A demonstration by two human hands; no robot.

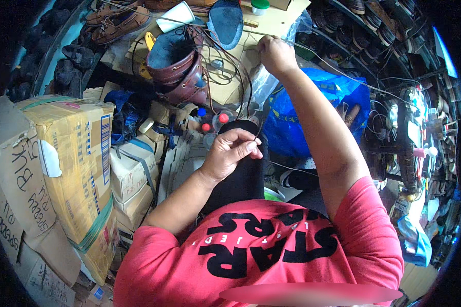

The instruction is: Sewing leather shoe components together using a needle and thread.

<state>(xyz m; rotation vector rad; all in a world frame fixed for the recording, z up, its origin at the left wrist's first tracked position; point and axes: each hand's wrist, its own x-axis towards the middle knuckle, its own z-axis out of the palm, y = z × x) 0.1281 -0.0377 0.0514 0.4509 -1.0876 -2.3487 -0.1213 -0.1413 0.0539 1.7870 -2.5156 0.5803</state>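
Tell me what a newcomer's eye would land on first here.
Probably the bright pinkish-red shirt filling the lower middle. Next would likely come the reddish-brown leather footwear in the upper middle, left of the outstretched right hand, and the crumpled blue bag right of the left hand.

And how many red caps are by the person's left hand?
2: one red cap just beyond the left hand, the other further left, just below the blue cap. More may be hidden.
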